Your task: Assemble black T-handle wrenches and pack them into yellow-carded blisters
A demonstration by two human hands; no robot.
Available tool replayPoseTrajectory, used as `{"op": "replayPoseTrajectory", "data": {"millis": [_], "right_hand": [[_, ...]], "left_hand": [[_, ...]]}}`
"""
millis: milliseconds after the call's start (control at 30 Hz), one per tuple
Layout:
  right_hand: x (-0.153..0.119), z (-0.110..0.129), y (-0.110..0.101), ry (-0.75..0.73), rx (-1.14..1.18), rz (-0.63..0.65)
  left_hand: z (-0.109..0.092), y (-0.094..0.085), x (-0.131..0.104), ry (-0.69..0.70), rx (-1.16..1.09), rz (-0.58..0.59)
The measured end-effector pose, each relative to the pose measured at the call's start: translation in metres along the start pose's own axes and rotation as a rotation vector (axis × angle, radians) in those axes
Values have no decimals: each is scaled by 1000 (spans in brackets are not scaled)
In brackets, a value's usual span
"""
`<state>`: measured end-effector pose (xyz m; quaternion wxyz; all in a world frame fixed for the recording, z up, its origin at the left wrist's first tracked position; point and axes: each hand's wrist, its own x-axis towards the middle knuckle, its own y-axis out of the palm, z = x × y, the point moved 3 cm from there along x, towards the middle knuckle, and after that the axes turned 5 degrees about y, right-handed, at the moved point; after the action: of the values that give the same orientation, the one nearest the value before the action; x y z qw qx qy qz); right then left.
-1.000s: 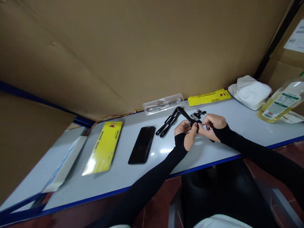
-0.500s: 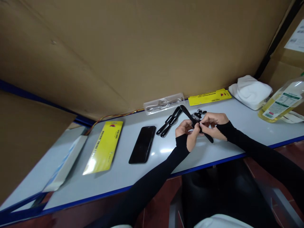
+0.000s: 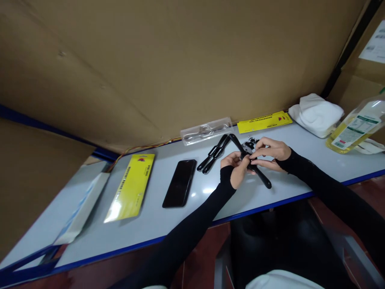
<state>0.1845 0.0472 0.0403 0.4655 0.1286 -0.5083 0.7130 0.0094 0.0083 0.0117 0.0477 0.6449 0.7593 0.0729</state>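
Fingers and thumb of my left hand [image 3: 236, 167] are wrapped round the middle of a black two-handled tool [image 3: 262, 177], which slants from upper left to lower right above the table. My right hand [image 3: 269, 154] is at the tool's middle, its fingertips pinched at something too small to make out. Just behind the hands lie small black and metal parts [image 3: 252, 141]. To the left, two more black tools [image 3: 214, 154] rest side by side on the table.
A black phone [image 3: 179, 183], a yellow card [image 3: 131, 188], a clear plastic tray [image 3: 206, 131] and more yellow cards [image 3: 264, 122] lie on the grey table [image 3: 150, 224]. White cloth [image 3: 317, 115] and a bottle of yellow liquid [image 3: 355, 126] stand at the right.
The fingers of my right hand have shifted slightly to the left and been repositioned on the tool. More of the tool's lower handle shows now.
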Motion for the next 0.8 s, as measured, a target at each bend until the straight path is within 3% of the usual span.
{"op": "replayPoseTrajectory", "data": {"millis": [67,167,267,400,600,800], "right_hand": [[1,4,3,44,41,-25],[1,8,10,240,109,-46],[-2,10,14,350,117,-86],[-2,7,11,157,45,-57],[3,-1,4,-109,-1,30],[2,1,3,-24,68,103]], "left_hand": [[-3,0,-2,60,36,-25],[-7,0,-4,160,66,-48],[-9,-1,-5,178,63,-62],[-3,-1,0,51,30,-42],[6,-3,9,-164,6,80],[6,-5,10,-202,-12,157]]}}
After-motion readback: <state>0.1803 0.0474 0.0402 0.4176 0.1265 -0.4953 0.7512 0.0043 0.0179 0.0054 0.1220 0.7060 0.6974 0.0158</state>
